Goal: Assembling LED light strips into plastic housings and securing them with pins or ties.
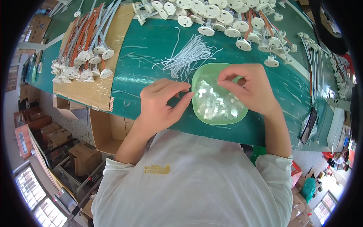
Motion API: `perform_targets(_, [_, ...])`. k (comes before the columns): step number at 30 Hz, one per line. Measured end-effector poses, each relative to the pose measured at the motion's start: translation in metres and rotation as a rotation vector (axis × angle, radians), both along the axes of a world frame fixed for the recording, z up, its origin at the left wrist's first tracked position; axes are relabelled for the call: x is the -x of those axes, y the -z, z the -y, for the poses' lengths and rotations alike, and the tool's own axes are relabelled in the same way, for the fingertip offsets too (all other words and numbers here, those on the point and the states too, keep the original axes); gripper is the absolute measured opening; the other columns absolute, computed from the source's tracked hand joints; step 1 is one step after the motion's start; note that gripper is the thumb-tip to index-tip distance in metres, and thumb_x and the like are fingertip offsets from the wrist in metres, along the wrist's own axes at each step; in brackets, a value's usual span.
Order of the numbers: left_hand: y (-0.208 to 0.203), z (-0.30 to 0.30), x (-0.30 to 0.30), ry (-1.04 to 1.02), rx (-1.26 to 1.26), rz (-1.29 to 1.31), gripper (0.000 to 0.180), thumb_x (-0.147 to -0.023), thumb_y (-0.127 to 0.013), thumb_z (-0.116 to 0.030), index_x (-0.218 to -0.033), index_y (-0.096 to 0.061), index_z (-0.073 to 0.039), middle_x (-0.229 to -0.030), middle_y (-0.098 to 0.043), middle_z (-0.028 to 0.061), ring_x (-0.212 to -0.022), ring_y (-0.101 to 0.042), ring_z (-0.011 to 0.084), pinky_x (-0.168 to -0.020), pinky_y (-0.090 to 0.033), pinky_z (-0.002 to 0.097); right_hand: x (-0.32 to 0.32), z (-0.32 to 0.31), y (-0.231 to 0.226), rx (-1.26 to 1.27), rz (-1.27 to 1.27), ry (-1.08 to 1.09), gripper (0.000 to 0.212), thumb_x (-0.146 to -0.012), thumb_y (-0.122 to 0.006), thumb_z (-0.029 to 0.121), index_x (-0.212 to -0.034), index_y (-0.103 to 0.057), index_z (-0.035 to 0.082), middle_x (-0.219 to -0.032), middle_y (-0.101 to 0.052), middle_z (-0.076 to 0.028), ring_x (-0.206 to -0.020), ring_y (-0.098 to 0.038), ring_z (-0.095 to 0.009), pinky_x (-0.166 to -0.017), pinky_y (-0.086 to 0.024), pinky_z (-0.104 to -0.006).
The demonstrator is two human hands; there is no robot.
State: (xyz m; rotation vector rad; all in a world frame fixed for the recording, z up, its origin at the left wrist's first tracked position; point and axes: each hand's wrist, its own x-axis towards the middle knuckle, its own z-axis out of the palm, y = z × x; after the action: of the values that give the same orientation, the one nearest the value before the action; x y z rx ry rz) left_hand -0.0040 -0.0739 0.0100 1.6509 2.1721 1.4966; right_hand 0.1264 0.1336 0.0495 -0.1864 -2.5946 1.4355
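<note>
A light green plastic bowl stands near the table's front edge, holding many small shiny, clear-looking pieces. My right hand is over the bowl's right side, thumb and forefinger drawn together in a pinch. Whatever is in that pinch is too small to make out. At the bowl's left rim is my left hand, its thumb and forefinger curved toward each other with a small gap; nothing shows between them. Behind the bowl lies a loose pile of thin white cords or wires.
White round discs on stems crowd the back of the green table. To the left, more discs with orange and grey strips rest on flat cardboard. A dark phone-like slab is at the right edge. An open carton stands below left.
</note>
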Motion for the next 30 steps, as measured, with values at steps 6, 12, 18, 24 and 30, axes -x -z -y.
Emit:
perform_targets(6, [-0.016, -0.02, -0.024, 0.085, -0.036, 0.263, 0.018, -0.074, -0.076, 0.001, -0.09, -0.07, 0.0, -0.075, -0.068, 0.0074, -0.058, -0.059, 0.0129, -0.052, -0.043, 0.023, -0.022, 0.026, 0.008, 0.819, 0.053, 0.277, 0.007, -0.084, -0.071, 0.003, -0.089, -0.07, -0.002, -0.079, -0.069, -0.006, -0.062, -0.058, -0.008, -0.052, -0.044, -0.0206])
perform_targets(12, [-0.022, -0.034, -0.025, 0.196, -0.081, 0.246, 0.013, -0.077, -0.074, 0.003, -0.088, -0.069, -0.002, -0.073, -0.067, 0.0093, -0.056, -0.061, 0.0165, -0.049, -0.044, 0.0255, -0.029, 0.032, 0.011, 1.003, 0.017, 0.306, 0.01, -0.084, -0.071, 0.002, -0.093, -0.07, -0.002, -0.081, -0.068, -0.006, -0.062, -0.056, -0.007, -0.052, -0.043, -0.0203])
perform_targets(18, [-0.02, -0.033, -0.024, 0.188, 0.015, 0.318, 0.006, -0.081, -0.071, 0.001, -0.086, -0.068, -0.001, -0.071, -0.066, 0.0086, -0.053, -0.058, 0.017, -0.048, -0.042, 0.0268, -0.03, 0.037, 0.005, 0.544, -0.075, 0.296, 0.015, -0.085, -0.068, -0.001, -0.1, -0.07, -0.001, -0.087, -0.069, -0.006, -0.071, -0.062, -0.01, -0.058, -0.05, -0.0225])
perform_targets(24, [-0.015, -0.031, -0.022, 0.147, 0.154, 0.257, 0.007, -0.082, -0.072, -0.006, -0.086, -0.068, -0.002, -0.072, -0.066, 0.0085, -0.054, -0.057, 0.0176, -0.05, -0.044, 0.0275, -0.031, 0.042, 0.008, 0.086, -0.134, 0.219, 0.025, -0.082, -0.066, -0.005, -0.106, -0.07, 0.002, -0.088, -0.069, -0.009, -0.074, -0.065, -0.015, -0.064, -0.054, -0.0263])
perform_targets(30, [-0.009, -0.027, 0.026, -0.203, 0.01, -0.251, 0.017, -0.077, -0.077, -0.009, -0.09, -0.069, -0.002, -0.082, -0.068, 0.0106, -0.059, -0.06, 0.0195, -0.054, -0.049, 0.0298, -0.036, 0.035, 0.011, 0.044, -0.214, 0.276, 0.02, -0.083, -0.064, -0.006, -0.101, -0.07, 0.001, -0.087, -0.07, -0.01, -0.076, -0.068, -0.017, -0.069, -0.054, -0.0276])
